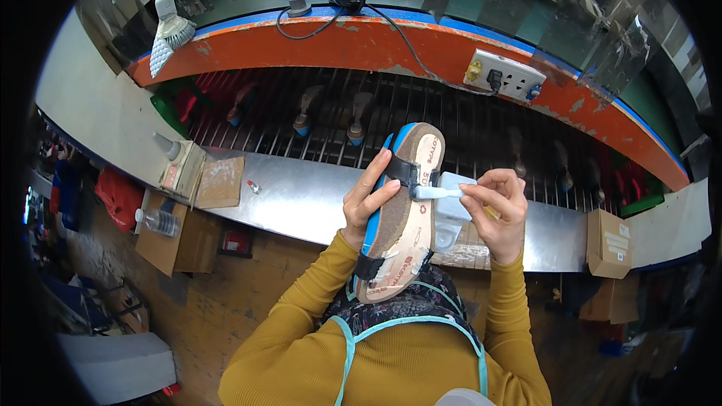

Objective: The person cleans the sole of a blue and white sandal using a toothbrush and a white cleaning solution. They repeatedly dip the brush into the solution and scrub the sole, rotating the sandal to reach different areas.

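Note:
My left hand [371, 194] grips a sandal [395, 229] by its left edge, thumb and fingers on its side. Its long face turned up to me is beige with a rough brown margin, and a blue form shows along the edge. Dark straps wrap over it near both ends. Between the fingertips of my right hand [498, 210] is a small white brush [442, 192], its head touching the beige face near a strap. Just behind the sandal and brush stands a white plastic container [453, 225], partly covered by them.
A metal ledge [301, 194] runs in front of a rod conveyor [263, 131] carrying several shoes. An orange frame [361, 46] above holds a power strip [508, 75] with a cable. Cardboard boxes [610, 244] sit at both sides; a scrub brush [169, 34] hangs at upper left.

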### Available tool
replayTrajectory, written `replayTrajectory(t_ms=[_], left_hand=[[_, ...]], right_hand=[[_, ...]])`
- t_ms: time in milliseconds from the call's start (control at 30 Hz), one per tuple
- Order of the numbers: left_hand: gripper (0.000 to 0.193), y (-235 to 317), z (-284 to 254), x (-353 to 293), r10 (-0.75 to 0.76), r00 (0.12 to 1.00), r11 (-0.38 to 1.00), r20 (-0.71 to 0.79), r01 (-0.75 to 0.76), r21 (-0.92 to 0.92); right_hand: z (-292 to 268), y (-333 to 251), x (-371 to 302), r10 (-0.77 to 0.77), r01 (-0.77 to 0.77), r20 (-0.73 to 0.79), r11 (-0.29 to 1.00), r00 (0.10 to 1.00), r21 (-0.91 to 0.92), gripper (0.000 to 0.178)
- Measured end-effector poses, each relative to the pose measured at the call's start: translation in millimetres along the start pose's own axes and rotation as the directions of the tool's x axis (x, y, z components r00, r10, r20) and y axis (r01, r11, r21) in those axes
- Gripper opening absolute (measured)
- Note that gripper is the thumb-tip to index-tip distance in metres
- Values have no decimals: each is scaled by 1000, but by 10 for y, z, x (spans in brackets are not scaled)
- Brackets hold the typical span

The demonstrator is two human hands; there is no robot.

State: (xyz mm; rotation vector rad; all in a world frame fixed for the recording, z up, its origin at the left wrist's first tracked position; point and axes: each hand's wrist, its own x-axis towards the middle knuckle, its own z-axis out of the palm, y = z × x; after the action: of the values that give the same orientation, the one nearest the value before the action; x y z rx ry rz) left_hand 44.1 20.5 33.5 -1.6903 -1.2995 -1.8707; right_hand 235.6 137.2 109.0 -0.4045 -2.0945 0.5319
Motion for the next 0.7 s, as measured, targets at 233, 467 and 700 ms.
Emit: replayTrajectory(t_ms=[233,467,700], left_hand=[[52,-58,18,1,48,997,998,-67,-46,33],[49,-22,-52,-38,-12,995,998,-95,18,59],[59,-75,-158,-39,130,992,968,6,-128,215]], right_hand=[[-33,-234,-19,49,-70,-99,974,994,-216,21],[-2,-480,-341,284,-290,62,949,957,125,15],[128,-490,-321,192,-195,-58,979,980,-64,21]])
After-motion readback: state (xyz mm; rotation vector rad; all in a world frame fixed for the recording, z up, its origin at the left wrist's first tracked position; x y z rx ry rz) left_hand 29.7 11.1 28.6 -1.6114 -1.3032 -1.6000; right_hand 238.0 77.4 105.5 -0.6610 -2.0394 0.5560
